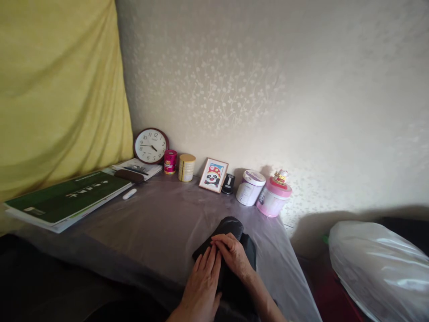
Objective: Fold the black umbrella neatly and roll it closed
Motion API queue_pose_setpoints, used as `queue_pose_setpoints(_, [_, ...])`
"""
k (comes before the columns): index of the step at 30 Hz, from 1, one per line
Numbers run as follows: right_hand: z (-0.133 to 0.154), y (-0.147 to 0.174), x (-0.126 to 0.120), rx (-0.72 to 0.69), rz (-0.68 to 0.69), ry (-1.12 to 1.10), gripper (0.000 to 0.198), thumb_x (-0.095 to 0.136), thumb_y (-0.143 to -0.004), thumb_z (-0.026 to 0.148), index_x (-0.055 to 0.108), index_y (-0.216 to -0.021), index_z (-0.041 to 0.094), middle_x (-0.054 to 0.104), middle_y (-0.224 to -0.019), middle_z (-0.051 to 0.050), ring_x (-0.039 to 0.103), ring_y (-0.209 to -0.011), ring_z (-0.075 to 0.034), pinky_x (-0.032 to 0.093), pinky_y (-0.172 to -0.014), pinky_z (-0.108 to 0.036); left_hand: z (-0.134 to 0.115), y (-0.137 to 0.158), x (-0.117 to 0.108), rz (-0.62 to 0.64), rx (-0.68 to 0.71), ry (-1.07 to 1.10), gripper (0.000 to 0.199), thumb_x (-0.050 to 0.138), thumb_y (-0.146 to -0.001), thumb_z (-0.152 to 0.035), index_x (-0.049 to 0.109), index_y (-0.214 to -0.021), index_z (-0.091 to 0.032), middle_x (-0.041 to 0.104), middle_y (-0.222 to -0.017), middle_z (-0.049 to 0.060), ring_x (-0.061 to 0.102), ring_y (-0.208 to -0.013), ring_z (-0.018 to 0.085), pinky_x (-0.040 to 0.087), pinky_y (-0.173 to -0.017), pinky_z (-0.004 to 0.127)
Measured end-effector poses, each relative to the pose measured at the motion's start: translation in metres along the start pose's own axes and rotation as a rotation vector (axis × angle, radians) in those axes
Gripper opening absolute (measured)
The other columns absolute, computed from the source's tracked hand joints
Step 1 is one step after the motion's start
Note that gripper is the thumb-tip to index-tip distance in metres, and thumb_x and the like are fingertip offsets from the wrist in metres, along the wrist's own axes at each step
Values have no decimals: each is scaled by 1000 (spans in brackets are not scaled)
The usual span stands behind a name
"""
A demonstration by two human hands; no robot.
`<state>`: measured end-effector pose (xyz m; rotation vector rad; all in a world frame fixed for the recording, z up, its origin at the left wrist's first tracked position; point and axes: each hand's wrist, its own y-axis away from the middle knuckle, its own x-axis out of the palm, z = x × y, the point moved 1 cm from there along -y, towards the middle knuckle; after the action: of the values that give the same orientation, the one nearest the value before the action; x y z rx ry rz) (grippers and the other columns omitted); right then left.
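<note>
A folded piece of black cloth (231,226) lies on the table near its front edge, directly under both hands. My left hand (203,277) rests flat on the cloth, fingers stretched out and close together. Crossing near its fingertips, my right hand (233,255) is closed, with bent fingers and thumb meeting at the cloth's surface. Part of the cloth is hidden beneath the hands and forearms.
On the grey-covered table (161,228) lie large green books (70,194) and a small white object (129,193). Along the wall stand a clock (151,145), tins (187,167), a panda picture frame (213,175) and tubs (250,188). A plastic bag (378,268) is at right.
</note>
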<state>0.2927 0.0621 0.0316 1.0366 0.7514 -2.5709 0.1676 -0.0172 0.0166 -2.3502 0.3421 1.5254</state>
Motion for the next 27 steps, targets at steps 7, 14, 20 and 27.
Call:
queue_pose_setpoints(7, [-24,7,-1,-220,-42,167,25,43,-92,25,63,-107,22,67,-109,-4,50,-114,-20,36,-101,-41,-3,-1,4,125,-99,32,80,46,-67,-7,15,-141,-13,9,-150,11,15,-136,25,25,-110,43])
queue_pose_setpoints(14, [-73,-30,-8,-128,-116,270,33,35,-94,30,65,-104,23,67,-109,-5,51,-115,-21,32,-103,-47,-3,-3,-1,193,-147,77,78,45,-71,-10,12,-141,-12,8,-150,13,14,-137,26,23,-110,42])
queue_pose_setpoints(20, [-89,-46,-22,-5,-214,287,40,31,-93,37,65,-105,20,66,-109,-9,59,-105,-22,45,-93,-42,-4,-2,-4,203,-159,80,77,45,-71,-10,12,-141,-10,9,-150,12,15,-137,25,24,-111,40])
queue_pose_setpoints(27, [-30,-5,-15,-152,-119,190,31,35,-94,28,63,-106,22,67,-105,-6,53,-113,-18,42,-97,-36,0,0,5,179,-144,89,78,45,-71,-11,12,-141,-10,9,-150,13,14,-137,25,23,-111,41])
